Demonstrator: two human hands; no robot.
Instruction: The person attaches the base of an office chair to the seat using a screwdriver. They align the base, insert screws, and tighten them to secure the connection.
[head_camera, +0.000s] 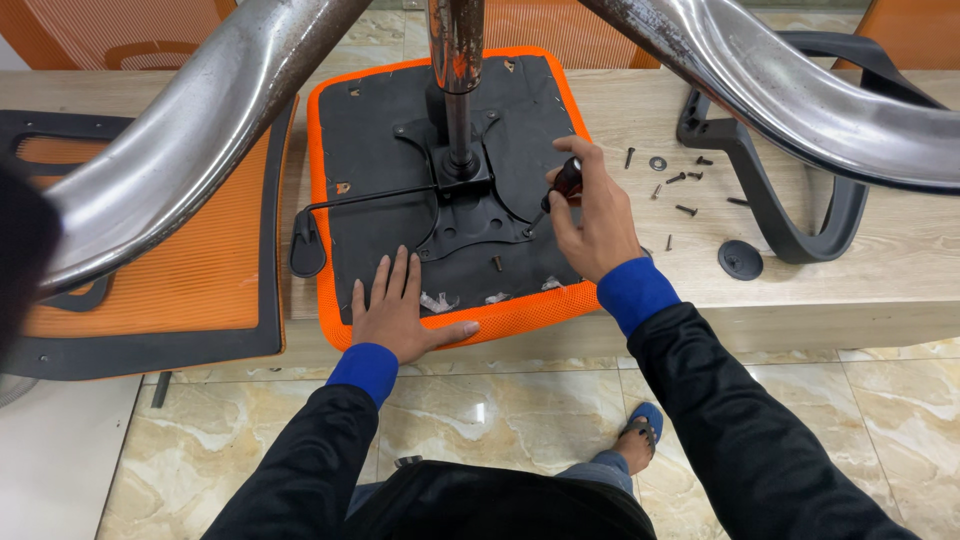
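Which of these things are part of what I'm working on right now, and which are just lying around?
In use:
right hand gripping screwdriver
left hand flat on upturned orange seat
black mounting plate

Lying about:
loose screws and washer on the wooden table
black armrest
orange mesh backrest
round black cap

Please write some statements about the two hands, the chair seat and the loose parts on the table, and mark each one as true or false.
1. The right hand holds a screwdriver with its tip at the metal plate under the seat. True.
2. The left hand grips the gas cylinder. False: it lies flat on the orange seat, near its front edge.
3. Loose screws lie on the wooden table to the right of the seat. True.
4. The black armrest is fixed to the seat. False: it lies apart on the table.
5. The seat lies with its underside up. True.
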